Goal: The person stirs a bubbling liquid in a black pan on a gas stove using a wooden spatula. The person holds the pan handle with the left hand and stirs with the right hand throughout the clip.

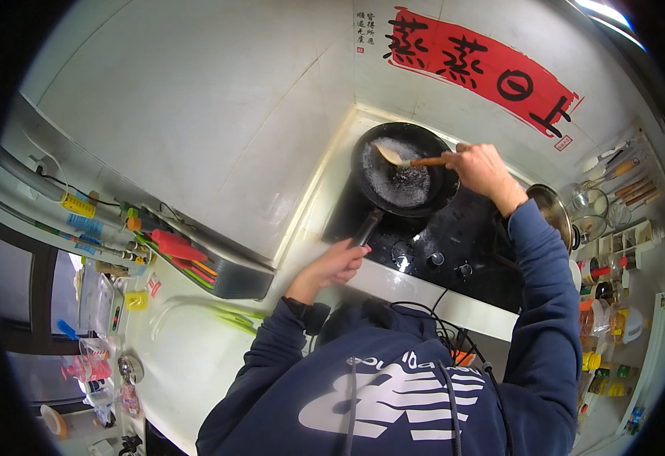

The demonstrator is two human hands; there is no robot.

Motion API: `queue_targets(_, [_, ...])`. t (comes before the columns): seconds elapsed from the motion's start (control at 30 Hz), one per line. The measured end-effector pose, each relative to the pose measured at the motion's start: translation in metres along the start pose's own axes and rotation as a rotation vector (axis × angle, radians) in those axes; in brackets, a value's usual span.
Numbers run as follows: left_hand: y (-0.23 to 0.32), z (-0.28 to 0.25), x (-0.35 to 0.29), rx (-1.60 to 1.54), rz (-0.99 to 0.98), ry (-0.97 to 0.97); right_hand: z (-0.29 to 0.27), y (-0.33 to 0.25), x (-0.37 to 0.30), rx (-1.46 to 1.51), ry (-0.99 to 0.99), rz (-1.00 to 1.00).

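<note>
A black frying pan [445, 186] sits on the back left of the black cooktop [454, 247], with whitish, foamy contents [404, 186] spread over its bottom. My left hand [335, 263] is closed around the end of the pan's dark handle [368, 226]. In my right hand [480, 171] is a spatula [421, 161] with a brown wooden handle, gripped from the right side of the pan. Its pale head lies over the foamy contents near the pan's left side. Whether the head touches the pan bottom cannot be made out.
A metal pot [549, 209] stands on the right of the cooktop, partly behind my right forearm. On the left counter are a dark rack [241, 275] with colourful boards or knives and some long green stalks [235, 318]. Bottles and hanging utensils [636, 186] line the right wall. Black cables hang before me.
</note>
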State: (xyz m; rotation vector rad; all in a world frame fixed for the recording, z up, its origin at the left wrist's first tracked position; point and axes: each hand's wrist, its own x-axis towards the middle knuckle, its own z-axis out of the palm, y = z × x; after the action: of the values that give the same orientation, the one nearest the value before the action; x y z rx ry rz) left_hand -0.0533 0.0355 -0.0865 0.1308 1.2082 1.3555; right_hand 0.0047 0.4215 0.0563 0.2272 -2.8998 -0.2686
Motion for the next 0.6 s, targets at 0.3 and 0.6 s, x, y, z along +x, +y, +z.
queue_targets(0.3, [-0.002,0.000,0.000,-0.011,0.012,0.012,-0.003,0.055,0.005,0.157,-0.067,0.277])
queue_targets(0.6, [0.000,0.000,-0.002,0.010,0.006,0.037,-0.013,0.028,-0.089,0.302,-0.080,0.640])
